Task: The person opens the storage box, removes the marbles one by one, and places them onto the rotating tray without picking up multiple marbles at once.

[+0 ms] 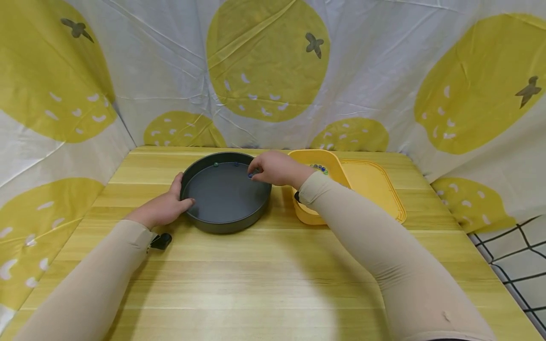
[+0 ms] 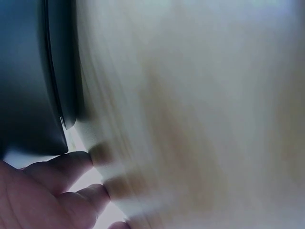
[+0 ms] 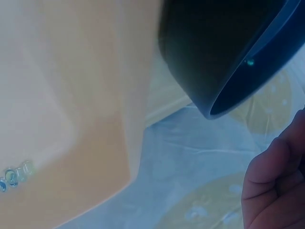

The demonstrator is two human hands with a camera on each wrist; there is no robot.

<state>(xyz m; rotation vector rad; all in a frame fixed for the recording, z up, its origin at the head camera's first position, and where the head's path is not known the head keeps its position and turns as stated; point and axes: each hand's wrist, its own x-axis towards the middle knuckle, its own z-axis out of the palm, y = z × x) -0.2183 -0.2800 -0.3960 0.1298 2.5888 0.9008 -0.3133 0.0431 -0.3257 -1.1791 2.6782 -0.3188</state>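
Observation:
In the head view a round dark grey baking pan stands on the table, with a green marble and a dark blue marble at its far inner edge. My left hand holds the pan's left side, thumb over the rim and fingers along the outer wall. Over the pan's right rim, my right hand pinches a blue marble between thumb and fingertips. Beside it is a yellow plastic box, partly hidden by the right forearm, with several glass marbles at its far end.
A yellow lid lies flat to the right of the box. The wooden table meets a fruit-patterned curtain at the back and left. Black grid wire shows past the table's right edge.

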